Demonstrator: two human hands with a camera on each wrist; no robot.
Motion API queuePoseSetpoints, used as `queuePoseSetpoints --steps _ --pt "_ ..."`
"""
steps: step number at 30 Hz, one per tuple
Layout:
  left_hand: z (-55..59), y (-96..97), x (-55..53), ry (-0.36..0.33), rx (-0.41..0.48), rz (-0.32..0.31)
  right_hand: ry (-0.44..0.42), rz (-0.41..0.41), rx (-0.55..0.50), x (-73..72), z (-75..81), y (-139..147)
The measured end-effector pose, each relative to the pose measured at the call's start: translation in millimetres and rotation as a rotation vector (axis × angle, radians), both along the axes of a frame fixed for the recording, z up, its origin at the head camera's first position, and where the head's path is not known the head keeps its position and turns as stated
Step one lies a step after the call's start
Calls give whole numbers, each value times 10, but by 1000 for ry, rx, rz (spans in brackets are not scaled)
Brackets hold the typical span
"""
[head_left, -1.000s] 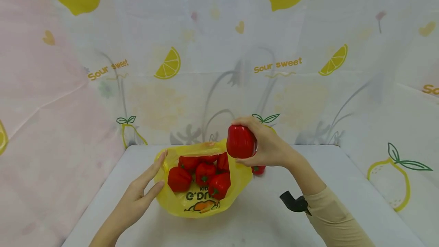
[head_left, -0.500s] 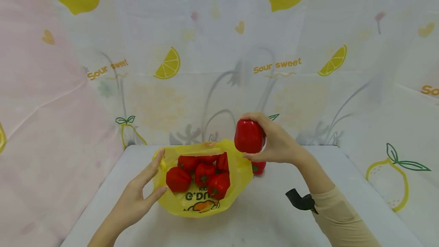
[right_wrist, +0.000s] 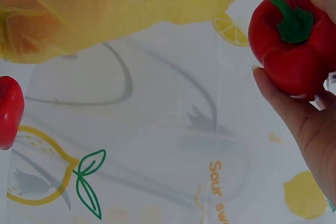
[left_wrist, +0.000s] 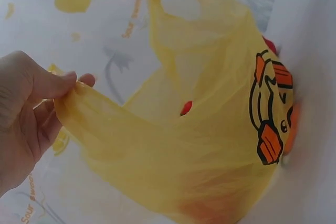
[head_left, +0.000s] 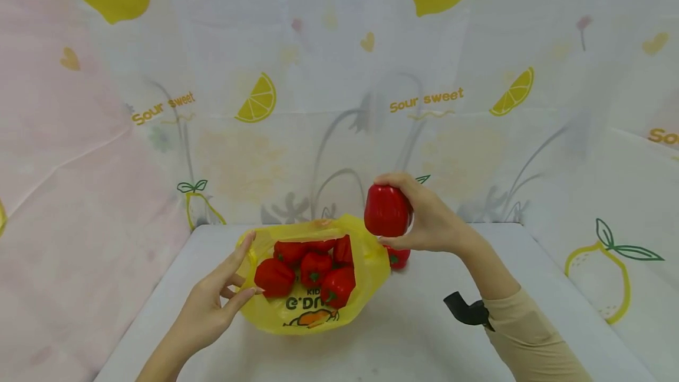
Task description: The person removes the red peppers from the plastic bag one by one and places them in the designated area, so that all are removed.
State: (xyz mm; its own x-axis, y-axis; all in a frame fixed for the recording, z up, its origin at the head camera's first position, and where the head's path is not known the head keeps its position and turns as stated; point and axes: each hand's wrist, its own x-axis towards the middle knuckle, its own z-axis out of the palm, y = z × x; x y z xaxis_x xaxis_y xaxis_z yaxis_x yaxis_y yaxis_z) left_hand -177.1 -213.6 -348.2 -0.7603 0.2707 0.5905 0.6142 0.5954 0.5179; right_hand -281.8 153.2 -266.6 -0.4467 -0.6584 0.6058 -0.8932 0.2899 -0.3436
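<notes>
A yellow plastic bag (head_left: 368, 279) stands with its mouth open on the table, several red bell peppers (head_left: 336, 287) lying inside. At its left rim, my left hand (head_left: 204, 311) pinches the plastic between thumb and fingers; the left wrist view shows the stretched bag edge (left_wrist: 79, 98) in that grip. My right hand (head_left: 432, 220) holds a single red bell pepper (head_left: 386, 211) above the bag's right side, thumb below and fingers over the top. The right wrist view shows this pepper's green stem (right_wrist: 294, 22).
One more red bell pepper (head_left: 399, 258) lies on the white table (head_left: 451, 352) just right of the bag, partly hidden by it. A lemon-print cloth (head_left: 329, 152) hangs behind and at both sides. A black strap piece (head_left: 469, 311) sits at the right wrist.
My right hand has moved right and slightly up with the bell pepper, then nearly stopped. The fingers of my left hand have closed on the bag's left rim.
</notes>
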Motion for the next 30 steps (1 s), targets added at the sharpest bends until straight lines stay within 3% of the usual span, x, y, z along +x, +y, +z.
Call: queuePoseSetpoints --steps 6,16,30 --pt "-23 -6 -15 64 -19 57 5 -13 2 -2 8 8" --pt "-51 -27 -31 43 52 -74 -7 -21 -1 1 21 26" --pt "-93 -42 -72 75 65 -78 -8 -51 -26 -31 23 130"
